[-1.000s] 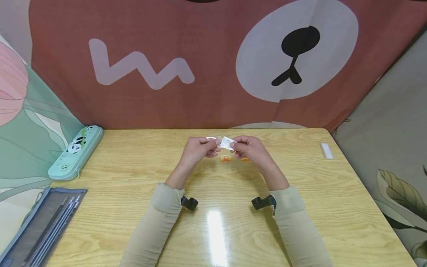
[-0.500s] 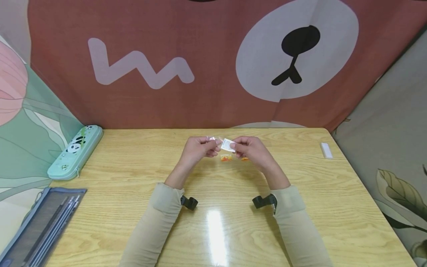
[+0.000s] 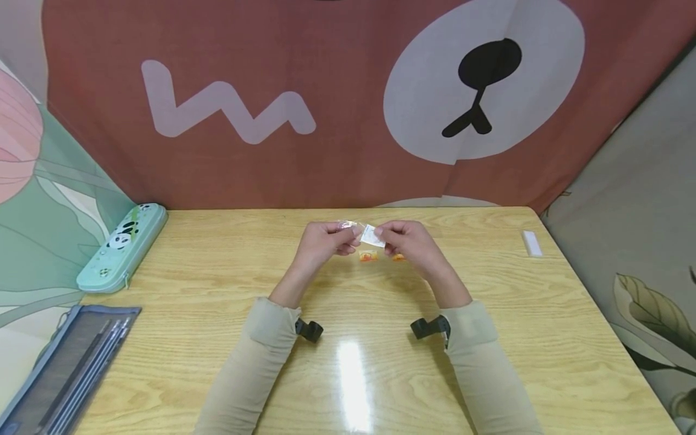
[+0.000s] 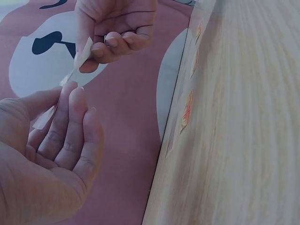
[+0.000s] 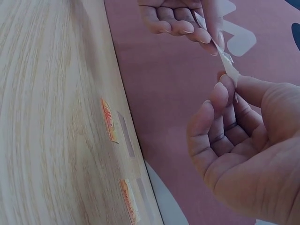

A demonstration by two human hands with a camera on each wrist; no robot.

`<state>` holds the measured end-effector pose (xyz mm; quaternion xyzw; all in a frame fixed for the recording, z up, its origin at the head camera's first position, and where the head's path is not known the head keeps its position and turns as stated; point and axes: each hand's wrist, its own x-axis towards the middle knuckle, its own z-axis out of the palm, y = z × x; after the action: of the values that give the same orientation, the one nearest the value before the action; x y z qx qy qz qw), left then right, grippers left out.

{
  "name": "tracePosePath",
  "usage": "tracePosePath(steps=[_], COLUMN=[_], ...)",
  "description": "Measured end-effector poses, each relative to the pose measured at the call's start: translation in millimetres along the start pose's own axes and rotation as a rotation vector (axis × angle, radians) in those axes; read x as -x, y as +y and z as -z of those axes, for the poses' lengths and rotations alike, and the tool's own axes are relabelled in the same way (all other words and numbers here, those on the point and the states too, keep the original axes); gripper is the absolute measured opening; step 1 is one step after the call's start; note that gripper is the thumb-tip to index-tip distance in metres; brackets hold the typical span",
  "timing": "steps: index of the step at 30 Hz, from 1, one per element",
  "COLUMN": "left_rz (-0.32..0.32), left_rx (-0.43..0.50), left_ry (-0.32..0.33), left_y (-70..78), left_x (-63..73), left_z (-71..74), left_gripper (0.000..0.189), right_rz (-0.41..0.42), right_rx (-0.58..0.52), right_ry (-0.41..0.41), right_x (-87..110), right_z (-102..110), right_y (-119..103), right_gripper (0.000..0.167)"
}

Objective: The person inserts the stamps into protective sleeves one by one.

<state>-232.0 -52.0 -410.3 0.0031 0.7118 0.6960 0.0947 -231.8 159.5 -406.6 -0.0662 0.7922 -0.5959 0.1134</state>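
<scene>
Near the table's far edge, in the head view, both hands meet at a small, flat white piece [image 3: 372,236] with clear, shiny film [image 3: 348,225] at its left end. My left hand [image 3: 326,240] pinches the film end between thumb and fingers. The white end is pinched by my right hand [image 3: 405,239]. Seen from the left wrist, the piece is a thin pale strip [image 4: 77,63] stretched between the two hands, above table level. Just under the hands lie two small orange-and-yellow printed pieces [image 3: 368,256], the right one partly hidden by the right fingers.
A mint pencil case [image 3: 124,248] with a panda picture lies at the far left. Nearer on that side is a blue-edged mesh pouch [image 3: 81,368] holding several pencils. A small white block [image 3: 532,244] lies far right. A printed cloth [image 3: 348,169] hangs behind the table [image 3: 228,266].
The white piece has tilted slightly between the fingers, and the film at the left has shifted a little. Both hands stay in nearly the same place.
</scene>
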Motion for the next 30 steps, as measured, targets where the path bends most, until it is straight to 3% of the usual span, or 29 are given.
tracePosePath(steps=[16, 30], left_rz=[0.004, 0.022], left_rx=[-0.012, -0.011], left_ry=[-0.007, -0.021], left_y=[1.3, 1.4], left_x=[0.5, 1.2], left_z=[-0.9, -2.0], left_gripper=[0.024, 0.026], right_rz=[-0.030, -0.001], right_rx=[-0.014, -0.017], right_ry=[0.018, 0.025], right_x=[-0.8, 0.1], right_z=[-0.3, 1.4], right_y=[-1.1, -1.9], right_gripper=[0.029, 0.028])
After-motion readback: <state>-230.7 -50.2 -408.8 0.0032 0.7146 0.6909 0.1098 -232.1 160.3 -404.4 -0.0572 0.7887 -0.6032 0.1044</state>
